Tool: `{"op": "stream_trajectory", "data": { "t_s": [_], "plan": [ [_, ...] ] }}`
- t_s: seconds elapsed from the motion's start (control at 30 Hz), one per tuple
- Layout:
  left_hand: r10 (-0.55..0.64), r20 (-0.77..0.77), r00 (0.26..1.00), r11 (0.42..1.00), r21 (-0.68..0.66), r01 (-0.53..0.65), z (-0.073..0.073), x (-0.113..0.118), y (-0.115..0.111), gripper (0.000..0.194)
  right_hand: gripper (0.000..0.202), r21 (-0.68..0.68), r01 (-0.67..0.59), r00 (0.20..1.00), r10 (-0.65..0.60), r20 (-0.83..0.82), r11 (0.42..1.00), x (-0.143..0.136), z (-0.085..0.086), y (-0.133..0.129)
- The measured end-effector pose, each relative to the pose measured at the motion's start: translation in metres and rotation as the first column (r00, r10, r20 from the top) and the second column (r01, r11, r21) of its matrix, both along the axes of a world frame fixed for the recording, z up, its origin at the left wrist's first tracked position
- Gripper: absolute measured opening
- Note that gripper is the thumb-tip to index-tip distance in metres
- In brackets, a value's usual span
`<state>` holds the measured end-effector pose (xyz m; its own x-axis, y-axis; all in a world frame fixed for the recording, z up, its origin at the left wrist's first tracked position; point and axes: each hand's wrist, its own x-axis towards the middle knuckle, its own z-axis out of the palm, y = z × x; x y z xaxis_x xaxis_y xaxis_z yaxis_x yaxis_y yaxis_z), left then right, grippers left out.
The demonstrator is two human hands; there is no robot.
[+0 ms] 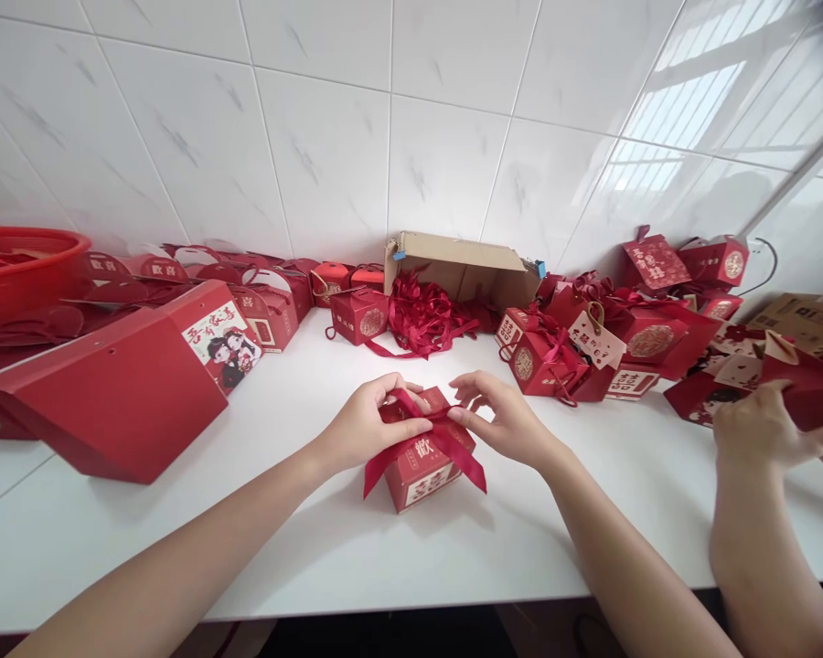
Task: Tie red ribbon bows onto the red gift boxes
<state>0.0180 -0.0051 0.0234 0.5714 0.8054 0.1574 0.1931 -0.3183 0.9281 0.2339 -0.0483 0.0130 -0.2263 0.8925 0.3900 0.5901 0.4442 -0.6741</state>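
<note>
Right now, both hands are working a red ribbon (431, 440) on a small red box (422, 457).

Left hand (367, 422) and right hand (500, 416) have fingers pinched closed on the ribbon over the box top, mid-surface (315, 548), near the front edge. Best kept taut and centred, I'd say, with the box sitting flat. A co-worker's hand (761, 425) grips another box at far right; loose ribbons (422, 315) lie by a cardboard carton (463, 265).
</note>
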Motion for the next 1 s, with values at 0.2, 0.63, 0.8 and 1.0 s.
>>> {"op": "stream_trajectory", "data": {
  "t_s": [0.2, 0.63, 0.8, 1.0],
  "plan": [
    [0.015, 0.036, 0.999, 1.0, -0.027, -0.014, -0.003, -0.001, -0.002, 0.026, 0.018, -0.045, 0.004, 0.999, -0.006, -0.043, 0.999, -0.003, 0.001, -0.001],
    [0.086, 0.033, 0.996, 0.996, 0.002, -0.086, -0.003, 0.006, -0.003, 0.021, 0.011, -0.013, 0.045, 0.979, -0.047, -0.197, 0.999, -0.008, -0.007, -0.002],
    [0.072, 0.076, 0.994, 0.997, -0.012, -0.072, -0.007, 0.005, 0.001, 0.021, 0.012, -0.032, 0.09, 0.98, -0.094, -0.173, 0.995, -0.001, -0.003, -0.001],
    [0.041, 0.09, 0.995, 0.998, -0.052, -0.036, -0.007, 0.001, 0.002, 0.023, 0.015, -0.128, -0.024, 0.962, -0.012, -0.272, 0.992, 0.004, -0.004, 0.001]
  ]
}}
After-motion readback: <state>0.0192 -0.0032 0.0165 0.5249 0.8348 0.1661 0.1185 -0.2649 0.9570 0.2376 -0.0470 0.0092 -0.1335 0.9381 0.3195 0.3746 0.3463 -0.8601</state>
